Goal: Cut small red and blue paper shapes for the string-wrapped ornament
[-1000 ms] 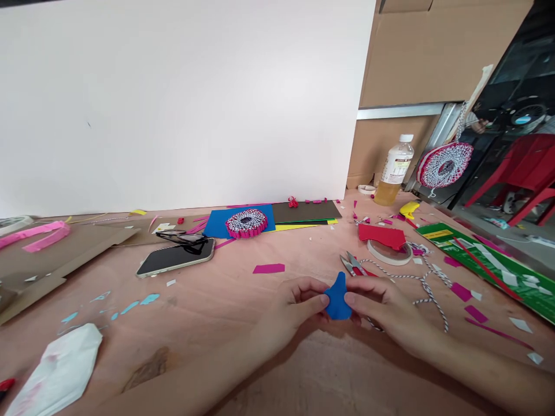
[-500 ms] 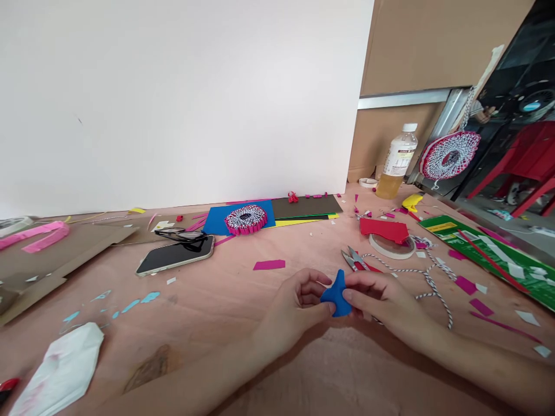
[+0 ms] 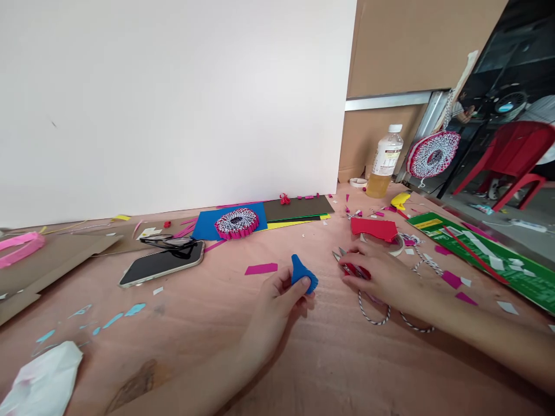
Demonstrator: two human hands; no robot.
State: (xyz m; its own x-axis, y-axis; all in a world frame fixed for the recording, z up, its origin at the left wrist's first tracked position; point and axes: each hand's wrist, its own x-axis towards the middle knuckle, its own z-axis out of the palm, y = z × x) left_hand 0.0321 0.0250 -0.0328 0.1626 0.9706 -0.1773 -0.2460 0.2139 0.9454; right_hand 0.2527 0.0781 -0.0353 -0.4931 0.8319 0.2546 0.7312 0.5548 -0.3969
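Between the thumb and fingers of my left hand (image 3: 275,306) is a small blue piece (image 3: 300,271) of paper or foam sheet, with a narrow top and a fringed right edge. My right hand (image 3: 385,274) has its fingers round the red handles of the thread snips (image 3: 359,271); the blades point left and are apart. Black-and-white twisted cord (image 3: 375,322) loops on the table below this hand. Just beyond it lies a red piece (image 3: 373,229) on a roll of tape (image 3: 396,247), partly hidden by my hand.
A phone (image 3: 162,264) with glasses (image 3: 169,240) on it lies to the left. At the back is a round fringed coil (image 3: 236,223) on a blue sheet (image 3: 203,225). A bottle (image 3: 385,162) stands back right, near a green board (image 3: 485,260). Paper scraps are scattered about.
My right hand has let go of the blue piece and moved right onto the thread snips. My left hand keeps the blue piece, now turned and further left. The view has shifted slightly right.
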